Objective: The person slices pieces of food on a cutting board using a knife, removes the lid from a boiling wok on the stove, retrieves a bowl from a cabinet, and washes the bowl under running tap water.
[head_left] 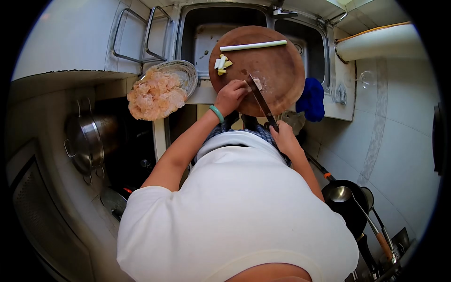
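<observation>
My right hand (pixel 284 134) is wrapped round the handle of a knife (pixel 260 99), whose blade lies over the round wooden cutting board (pixel 282 70). Beside the blade tip, my left hand (pixel 231 96) has its fingers pressed together at the board's near edge; what they hold is mostly hidden. Thin pale slices (pixel 257 84) lie just right of the blade. A long white stalk (pixel 253 46) rests across the far part of the board, and small white and yellow pieces (pixel 222 64) sit at its left.
Under the board is a double sink (pixel 202 42) with a faucet (pixel 283 13). A plate piled with pinkish pieces (pixel 157 94) stands left. A blue cloth (pixel 313 99) hangs right. A steel pot (pixel 87 141) is far left; a pan (pixel 345 202) and ladle (pixel 340 194) are lower right.
</observation>
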`<action>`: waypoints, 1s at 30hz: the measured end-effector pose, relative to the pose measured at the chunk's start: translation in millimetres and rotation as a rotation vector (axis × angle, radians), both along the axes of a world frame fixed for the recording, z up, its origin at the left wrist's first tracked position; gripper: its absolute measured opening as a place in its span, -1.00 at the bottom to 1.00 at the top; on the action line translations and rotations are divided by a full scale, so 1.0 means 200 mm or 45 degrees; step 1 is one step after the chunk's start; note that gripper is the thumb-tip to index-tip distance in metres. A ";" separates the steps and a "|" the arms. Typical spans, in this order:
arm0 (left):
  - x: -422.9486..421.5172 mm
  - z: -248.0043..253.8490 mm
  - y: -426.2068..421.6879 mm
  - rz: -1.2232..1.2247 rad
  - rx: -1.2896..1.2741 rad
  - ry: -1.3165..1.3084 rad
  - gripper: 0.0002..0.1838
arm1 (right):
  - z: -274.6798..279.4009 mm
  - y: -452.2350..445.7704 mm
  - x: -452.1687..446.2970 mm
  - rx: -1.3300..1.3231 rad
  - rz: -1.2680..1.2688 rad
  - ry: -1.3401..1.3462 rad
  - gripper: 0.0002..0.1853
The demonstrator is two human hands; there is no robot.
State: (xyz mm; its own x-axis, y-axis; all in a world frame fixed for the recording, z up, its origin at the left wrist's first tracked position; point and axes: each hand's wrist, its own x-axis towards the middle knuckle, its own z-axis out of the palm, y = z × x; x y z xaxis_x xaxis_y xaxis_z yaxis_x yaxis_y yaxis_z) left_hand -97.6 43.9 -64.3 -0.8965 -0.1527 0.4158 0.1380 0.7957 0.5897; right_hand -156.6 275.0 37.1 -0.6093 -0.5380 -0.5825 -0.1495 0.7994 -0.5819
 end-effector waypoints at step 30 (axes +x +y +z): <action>-0.16 0.05 -0.04 0.372 0.322 -0.557 -0.85 | 0.02 0.24 -0.09 -0.257 -0.511 -0.091 -0.69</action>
State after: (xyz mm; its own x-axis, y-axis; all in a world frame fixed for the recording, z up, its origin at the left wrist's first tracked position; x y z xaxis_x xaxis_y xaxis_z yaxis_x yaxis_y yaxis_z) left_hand -130.2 36.4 -53.7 -0.8825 -0.4659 -0.0651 -0.3653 0.5915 0.7188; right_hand -175.4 322.9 40.8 -0.7546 -0.3747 -0.5386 0.1952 0.6555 -0.7295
